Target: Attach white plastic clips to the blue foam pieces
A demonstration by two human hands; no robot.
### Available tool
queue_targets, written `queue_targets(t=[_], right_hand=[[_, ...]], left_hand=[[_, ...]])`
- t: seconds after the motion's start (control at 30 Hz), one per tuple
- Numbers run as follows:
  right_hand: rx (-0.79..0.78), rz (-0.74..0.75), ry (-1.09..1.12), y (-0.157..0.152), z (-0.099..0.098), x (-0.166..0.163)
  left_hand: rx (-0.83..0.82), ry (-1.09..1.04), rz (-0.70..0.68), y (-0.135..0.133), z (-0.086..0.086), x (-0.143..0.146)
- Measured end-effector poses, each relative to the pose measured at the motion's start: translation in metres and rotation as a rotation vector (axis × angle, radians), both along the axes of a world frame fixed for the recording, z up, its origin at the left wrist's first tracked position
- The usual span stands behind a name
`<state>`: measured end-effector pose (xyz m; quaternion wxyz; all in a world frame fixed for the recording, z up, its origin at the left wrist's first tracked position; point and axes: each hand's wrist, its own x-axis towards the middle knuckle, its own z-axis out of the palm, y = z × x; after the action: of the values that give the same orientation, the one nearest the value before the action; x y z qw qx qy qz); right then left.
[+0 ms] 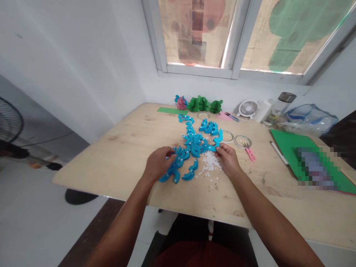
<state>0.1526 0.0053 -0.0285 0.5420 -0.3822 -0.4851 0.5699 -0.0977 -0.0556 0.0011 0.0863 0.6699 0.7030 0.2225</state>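
Observation:
Several blue crescent-shaped paper pieces (pixel 194 142) lie in a trail down the middle of a plywood table (pixel 122 155). My left hand (pixel 158 163) curls over the near end of the blue cluster, fingers bent on the pieces there. My right hand (pixel 228 159) pinches the edge of a blue crescent (pixel 214 147) at the cluster's right side. Between my hands lies a small heap of white paper bits (pixel 210 165). Two more blue crescents (pixel 190 172) rest just in front of my left hand.
Green paper decorations (pixel 204 104) and a pink one (pixel 181 102) stand at the table's far edge. Tape rings (pixel 228 136), pink-handled scissors (pixel 249 150), a small white fan (pixel 248 108), a bottle (pixel 278 109), green card sheets (pixel 292 146) and a pen (pixel 279 152) lie to the right.

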Motion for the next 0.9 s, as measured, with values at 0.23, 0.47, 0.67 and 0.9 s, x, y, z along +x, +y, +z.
queue_targets(t=[0.23, 0.47, 0.67, 0.9], right_hand=[[0.020, 0.017, -0.004, 0.001, -0.004, -0.001], [0.027, 0.027, -0.011, -0.001, -0.002, -0.002], [0.026, 0.012, -0.024, 0.000, -0.001, -0.003], [0.013, 0.000, -0.053, -0.001, 0.000, -0.004]], left_hand=[[-0.134, 0.180, -0.233, -0.008, -0.006, 0.053], [-0.194, 0.111, -0.219, -0.003, -0.006, 0.055], [-0.169, 0.035, -0.188, -0.006, -0.008, 0.061], [-0.174, -0.743, -0.215, -0.004, 0.020, 0.047]])
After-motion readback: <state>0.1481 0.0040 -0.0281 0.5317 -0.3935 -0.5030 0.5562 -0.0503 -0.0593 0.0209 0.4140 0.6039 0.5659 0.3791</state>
